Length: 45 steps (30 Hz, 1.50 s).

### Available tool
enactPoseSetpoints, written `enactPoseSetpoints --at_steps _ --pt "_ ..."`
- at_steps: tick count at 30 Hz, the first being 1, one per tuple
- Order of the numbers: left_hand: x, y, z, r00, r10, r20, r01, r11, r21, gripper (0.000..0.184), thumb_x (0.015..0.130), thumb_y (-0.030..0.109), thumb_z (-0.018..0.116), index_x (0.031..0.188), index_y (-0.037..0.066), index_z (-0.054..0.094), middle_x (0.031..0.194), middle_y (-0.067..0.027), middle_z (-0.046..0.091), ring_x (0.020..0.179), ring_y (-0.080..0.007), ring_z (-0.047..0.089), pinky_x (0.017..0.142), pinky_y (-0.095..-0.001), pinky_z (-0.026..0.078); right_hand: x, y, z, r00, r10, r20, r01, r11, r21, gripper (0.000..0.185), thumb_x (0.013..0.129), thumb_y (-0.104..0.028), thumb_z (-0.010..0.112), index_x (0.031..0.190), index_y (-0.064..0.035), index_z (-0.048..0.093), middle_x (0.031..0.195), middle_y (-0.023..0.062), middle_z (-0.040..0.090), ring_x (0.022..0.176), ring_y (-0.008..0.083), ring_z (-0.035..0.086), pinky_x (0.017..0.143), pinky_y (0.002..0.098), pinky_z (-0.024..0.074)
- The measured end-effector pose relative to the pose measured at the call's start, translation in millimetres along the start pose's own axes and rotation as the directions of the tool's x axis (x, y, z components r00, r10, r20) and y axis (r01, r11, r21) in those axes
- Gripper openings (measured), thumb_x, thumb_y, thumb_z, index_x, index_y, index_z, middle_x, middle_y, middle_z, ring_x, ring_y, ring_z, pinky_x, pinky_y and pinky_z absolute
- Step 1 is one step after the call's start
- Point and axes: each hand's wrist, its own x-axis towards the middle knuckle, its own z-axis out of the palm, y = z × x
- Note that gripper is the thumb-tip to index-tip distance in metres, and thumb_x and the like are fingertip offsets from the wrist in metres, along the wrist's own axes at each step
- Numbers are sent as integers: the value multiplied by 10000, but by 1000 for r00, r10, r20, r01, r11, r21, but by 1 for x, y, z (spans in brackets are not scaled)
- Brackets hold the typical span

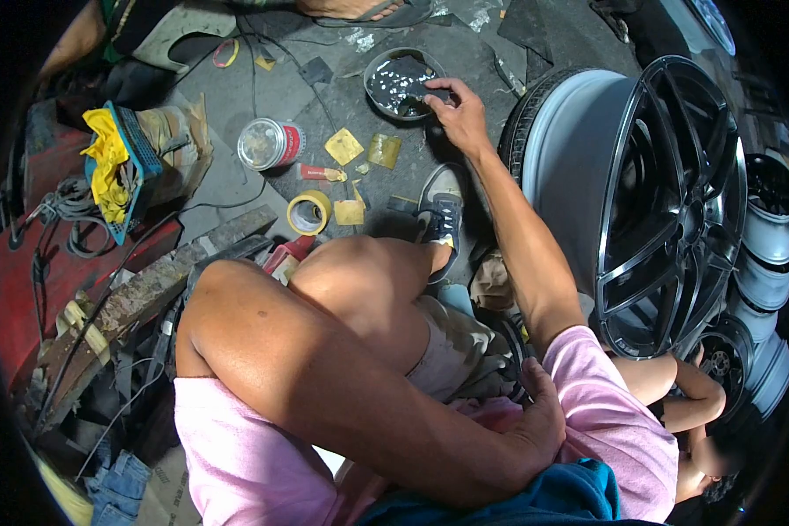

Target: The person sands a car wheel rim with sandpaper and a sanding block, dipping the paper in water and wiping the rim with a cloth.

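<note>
Right hand [466, 121] reaches forward to a round, dark bowl [367, 86] of dark, glossy liquid; the bowl sits on the grey, stained floor [237, 96]. Its fingers curve over the bowl's near-right rim, index and thumb tips turned toward each other above the liquid. Whether they pinch something dark there, cannot tell.

Left arm bent, elbow out, forearm crossing the body; left hand [542, 419] lies low by the pink short sleeve of the right arm, thumb raised, beside a dark curved item [517, 349]. Fingers partly hidden; cannot tell whether they grip it.

Left of the bowl, on the floor: a round can with red-and-white label [291, 142], small yellow square sheets [344, 147], a roll of yellow tape [319, 203] tilted near the knee. The person's dark lace-up shoe [447, 210] is planted nearer the body than the bowl.

Right of the reaching arm: a large black multi-spoke wheel [694, 221] with pale grey barrel, upright on edge; a black tyre [522, 114] just beyond it. Further right, a row of grey metal rims [763, 285].

Far left: blue plastic basket [140, 171] with yellow cloth [105, 158] draped in it. Top edge: another person's sandalled foot [351, 9]. Lower right: a person's bare bent limbs [693, 399].
</note>
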Motion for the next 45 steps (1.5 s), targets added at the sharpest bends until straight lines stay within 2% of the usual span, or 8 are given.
enactPoseSetpoints --at_steps 3,9,16,21,28,30,40,45 --pt "12 1 5 999 48 20 -45 993 -106 445 983 227 631 1182 -156 737 1162 -328 749 1068 -467 742 976 -694 569 -1 10 5 991 136 1 -119 867 483 358 917 24 811 1243 5 663 1000 60 754 872 119 743 809 251 589" --pt "4 -1 -3 998 38 50 -38 999 -3 455 1000 230 617 1181 -172 730 1154 -333 746 1109 -484 727 1000 -714 552 -6 -6 -6 955 286 77 -275 761 587 313 946 32 776 1243 6 684 999 47 745 862 94 719 750 236 562" --pt "19 9 7 999 -14 -36 13 999 -37 452 965 268 590 1151 -95 786 1133 -342 749 1094 -471 727 1001 -716 521 -54 -22 -26 962 269 -43 -248 931 269 421 904 -84 843 1305 -32 728 849 -72 563 727 37 452 707 204 427" --pt "3 0 -9 961 -236 -147 224 970 -90 438 939 268 591 1147 -61 792 1097 -288 768 1127 -434 719 1054 -649 503 -139 -29 -52 926 377 -36 -375 926 41 271 871 -149 834 1124 -64 787 1023 57 744 798 131 626 770 306 549" --pt "-24 -41 -27 886 214 -410 -171 975 140 369 914 204 624 1142 -79 686 1134 -273 666 1124 -417 654 1032 -559 511 -253 6 -88 943 327 -53 -328 897 -295 298 894 -291 775 1082 -62 761 1129 178 698 1082 395 638 977 519 522" --pt "16 -29 -38 998 37 41 -37 999 6 331 945 226 674 1139 -41 702 1113 -232 690 1107 -381 679 986 -517 524 -279 14 -108 935 351 -54 -353 903 -246 314 912 -313 745 1109 -69 756 1176 180 687 1146 403 625 1009 523 513" --pt "111 -53 -67 986 78 -147 -97 987 -126 286 939 241 761 1036 -27 744 987 -221 733 962 -429 722 862 -501 587 -387 17 -184 967 -2 -256 -67 963 -259 289 890 -185 756 1133 -31 724 1160 211 744 1154 461 655 1010 501 552" --pt "177 -63 -95 951 62 -303 -85 994 -64 296 958 250 746 1080 -19 763 1060 -232 745 1048 -435 713 930 -504 573 -411 -72 -246 772 474 -424 -471 874 119 257 952 -211 770 1074 15 760 1032 241 755 929 432 734 865 488 578"
